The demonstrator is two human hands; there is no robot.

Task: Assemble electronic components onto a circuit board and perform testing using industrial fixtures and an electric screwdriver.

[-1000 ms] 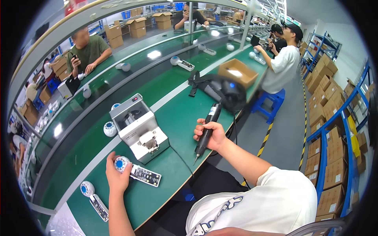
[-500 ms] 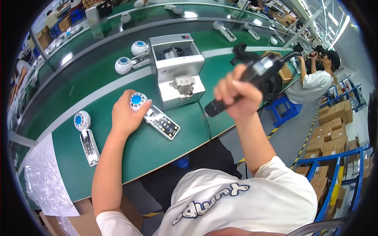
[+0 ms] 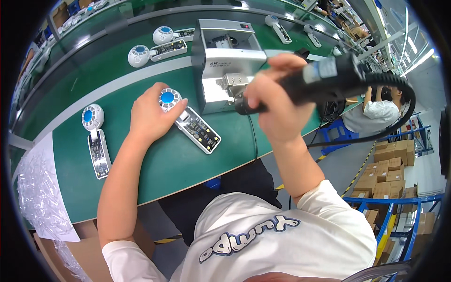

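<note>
My left hand (image 3: 149, 115) is closed around the round white head of a handheld device (image 3: 201, 131), which lies on the green bench. A blue disc shows on that head, and the device's open handle bares a dark circuit board toward the bench's front edge. In my right fist (image 3: 277, 105) is a black electric screwdriver (image 3: 312, 77), tilted, its tip end pointing left. The tip end overlaps the lower front of a silver screw feeder (image 3: 225, 54) in view; whether they touch I cannot tell. Left of my left forearm lies a second such device (image 3: 97, 145).
Two more devices (image 3: 162, 50) lie behind, left of the feeder. Clear plastic wrap (image 3: 40, 192) covers the bench's left end. A thick black cable (image 3: 408, 105) loops from the screwdriver. At right are a blue stool (image 3: 336, 138), a co-worker (image 3: 380, 113) and stacked cartons (image 3: 385, 176).
My right hand has carried the screwdriver toward the feeder, so its tip end now shows by the feeder's front. My left hand keeps its hold on the device. The whole view has shifted somewhat.
</note>
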